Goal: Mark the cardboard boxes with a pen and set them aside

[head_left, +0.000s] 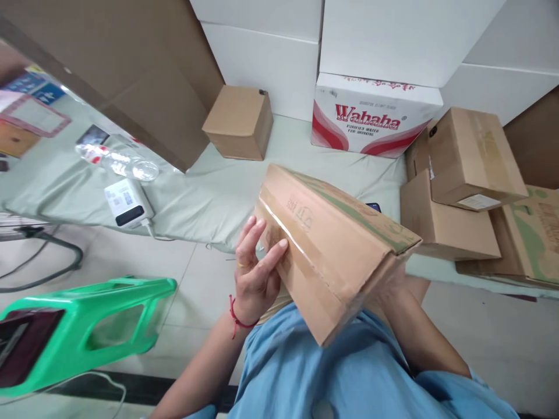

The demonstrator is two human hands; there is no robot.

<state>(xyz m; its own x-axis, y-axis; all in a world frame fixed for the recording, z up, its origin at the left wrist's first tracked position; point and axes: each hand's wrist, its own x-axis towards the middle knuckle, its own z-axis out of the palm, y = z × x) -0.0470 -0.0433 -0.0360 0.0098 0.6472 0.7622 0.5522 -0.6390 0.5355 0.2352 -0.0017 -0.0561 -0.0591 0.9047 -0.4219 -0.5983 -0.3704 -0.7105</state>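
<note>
A brown cardboard box [314, 256], tilted, is held up in front of my body. Clear tape runs along the long face turned to me, and green print shows on its upper side. My left hand [259, 270] is at the box's left end, with a finger pressed on the taped face and other fingertips at the edge. Under the right end my right hand [393, 285] supports the box; its fingers are hidden behind the cardboard.
A small carton [240, 122] and a white-and-red Wahaha box [371, 116] stand at the back of the cloth-covered table [187, 203]. Stacked cartons [471, 157] are to the right. A bottle [117, 163] and power bank [128, 202] lie left, above a green stool [87, 326].
</note>
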